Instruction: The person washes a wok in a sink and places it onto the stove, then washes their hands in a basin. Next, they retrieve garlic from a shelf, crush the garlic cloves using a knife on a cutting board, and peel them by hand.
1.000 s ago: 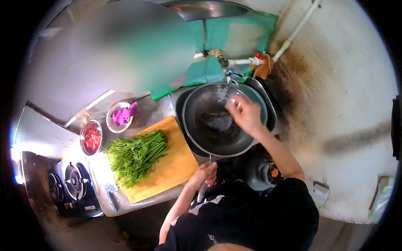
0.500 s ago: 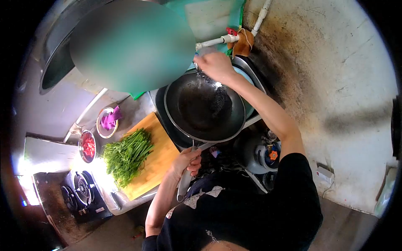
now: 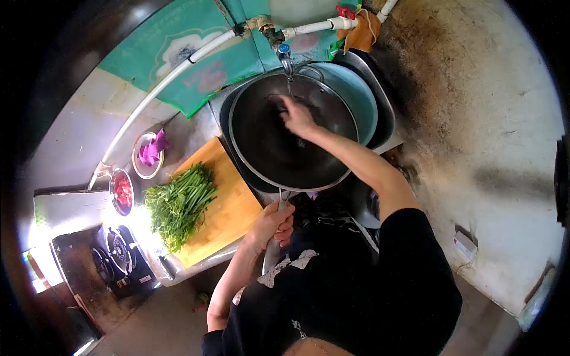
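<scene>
A large dark wok point(image 3: 261, 142) rests over the sink, under a metal faucet point(image 3: 286, 59) from which a thin stream of water falls. My left hand point(image 3: 274, 226) is wrapped round the wok's grey handle point(image 3: 271, 255). My right hand point(image 3: 298, 118) is inside the wok near the stream, its fingers bent; whether it holds anything is too small to make out. Left of the wok, a bunch of green stalks and leaves point(image 3: 181, 207) lies on a wooden cutting board point(image 3: 228, 204).
A bowl with a purple cloth point(image 3: 152, 148), a metal bowl of red pieces point(image 3: 122, 191) and a knife point(image 3: 166, 268) are on the counter. A light-blue basin point(image 3: 363, 98) sits behind the wok. A gas stove point(image 3: 122, 252) stands at lower left.
My right hand has moved from the faucet down into the wok. The faucet is now in plain view. My left hand has stayed on the handle.
</scene>
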Motion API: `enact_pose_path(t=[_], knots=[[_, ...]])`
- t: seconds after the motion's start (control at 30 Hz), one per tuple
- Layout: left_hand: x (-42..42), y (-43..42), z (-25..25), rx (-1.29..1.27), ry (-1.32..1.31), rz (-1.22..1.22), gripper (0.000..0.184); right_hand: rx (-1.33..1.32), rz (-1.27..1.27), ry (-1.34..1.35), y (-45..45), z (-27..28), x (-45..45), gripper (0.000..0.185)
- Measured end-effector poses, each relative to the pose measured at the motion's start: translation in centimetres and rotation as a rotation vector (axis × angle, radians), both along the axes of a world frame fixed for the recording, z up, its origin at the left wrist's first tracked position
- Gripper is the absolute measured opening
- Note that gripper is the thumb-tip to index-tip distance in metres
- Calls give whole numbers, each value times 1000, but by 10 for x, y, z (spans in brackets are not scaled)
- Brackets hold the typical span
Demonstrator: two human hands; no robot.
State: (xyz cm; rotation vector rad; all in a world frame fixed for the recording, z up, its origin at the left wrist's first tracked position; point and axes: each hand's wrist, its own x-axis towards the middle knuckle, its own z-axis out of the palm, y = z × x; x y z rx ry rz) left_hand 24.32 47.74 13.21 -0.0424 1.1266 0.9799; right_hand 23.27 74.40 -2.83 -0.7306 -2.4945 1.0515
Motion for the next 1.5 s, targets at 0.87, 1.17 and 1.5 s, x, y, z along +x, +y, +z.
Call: enact_pose_path(t=[0.87, 1.17, 1.5], knots=[[-44, 64, 18, -128, -108, -214, 19, -310, -50, 80, -78, 13, -29, 54], [-44, 69, 22, -127, -188, -129, 21, 522, 591, -854, 94, 27, 137, 56], [-50, 72, 20, -139, -178, -196, 20, -271, 99, 249, -76, 8, -10, 56]])
